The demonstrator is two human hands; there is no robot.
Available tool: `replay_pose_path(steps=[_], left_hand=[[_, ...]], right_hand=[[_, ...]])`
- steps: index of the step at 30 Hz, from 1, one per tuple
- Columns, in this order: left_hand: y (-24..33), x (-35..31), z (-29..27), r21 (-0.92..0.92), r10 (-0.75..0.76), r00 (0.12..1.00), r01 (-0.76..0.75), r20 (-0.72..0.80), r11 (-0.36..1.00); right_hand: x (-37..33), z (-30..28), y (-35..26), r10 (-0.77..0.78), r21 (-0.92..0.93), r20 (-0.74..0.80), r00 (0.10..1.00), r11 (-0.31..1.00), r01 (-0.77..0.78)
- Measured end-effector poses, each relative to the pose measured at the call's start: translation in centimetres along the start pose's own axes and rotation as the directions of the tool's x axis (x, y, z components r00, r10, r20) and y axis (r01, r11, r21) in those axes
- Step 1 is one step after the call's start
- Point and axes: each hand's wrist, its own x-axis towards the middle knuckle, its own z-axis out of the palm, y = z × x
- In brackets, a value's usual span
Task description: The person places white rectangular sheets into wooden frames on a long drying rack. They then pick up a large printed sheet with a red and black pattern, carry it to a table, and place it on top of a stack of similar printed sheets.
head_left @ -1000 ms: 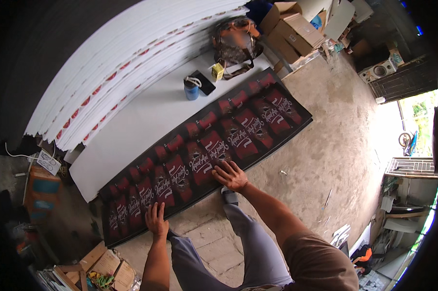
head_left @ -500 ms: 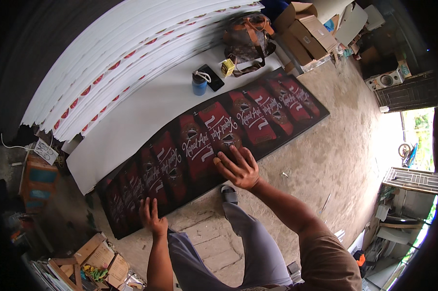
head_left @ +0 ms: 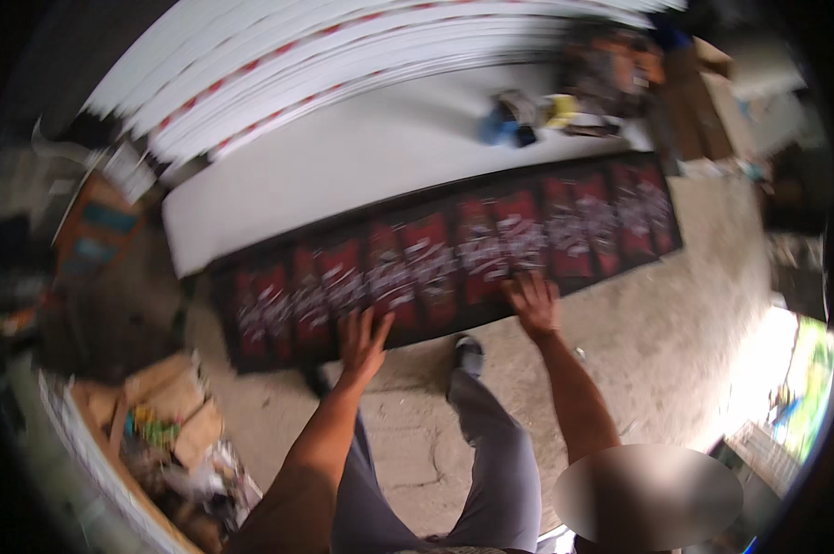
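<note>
A long black sheet printed with dark red patterns and white lettering point(head_left: 408, 268) lies along the near edge of a white board surface point(head_left: 343, 185). My left hand point(head_left: 363, 346) rests on the sheet's near edge, left of the middle, with its fingers spread. Further right, my right hand point(head_left: 535, 305) touches the same edge, its fingers stretched out over the print. Neither hand grips anything. The picture is smeared by motion, so fine detail is lost.
Stacked white sheets point(head_left: 278, 83) stand behind the board. Toward its far right are a blue cup point(head_left: 498, 129), a yellow box point(head_left: 559, 111) and a brown bag point(head_left: 611, 74). Cardboard boxes point(head_left: 708, 115) stand beyond. Scraps in a bin point(head_left: 172, 415) sit at lower left.
My view has turned, so the sheet now lies more level. My left hand has shifted along the near edge, and my right hand has drawn back from the sheet's middle to that edge.
</note>
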Motion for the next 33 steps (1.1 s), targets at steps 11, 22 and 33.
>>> replay_pose_path(steps=[11, 22, 33], left_hand=[[-1.6, -2.1, 2.8, 0.112, -0.027, 1.000, 0.027, 0.000, 0.993], [-2.7, -1.4, 4.9, 0.188, -0.029, 0.988, 0.000, 0.152, 0.982], [-2.6, -0.7, 4.6, 0.205, -0.173, 0.947, 0.118, 0.271, 0.972]], right_hand=[[1.7, -0.4, -1.4, 0.050, -0.021, 0.274, 0.960, 0.999, -0.046], [2.8, -0.8, -1.7, 0.091, -0.129, 0.447, 0.890, 0.991, -0.037], [5.3, -2.1, -2.0, 0.034, -0.091, 0.606, 0.794, 0.995, 0.027]])
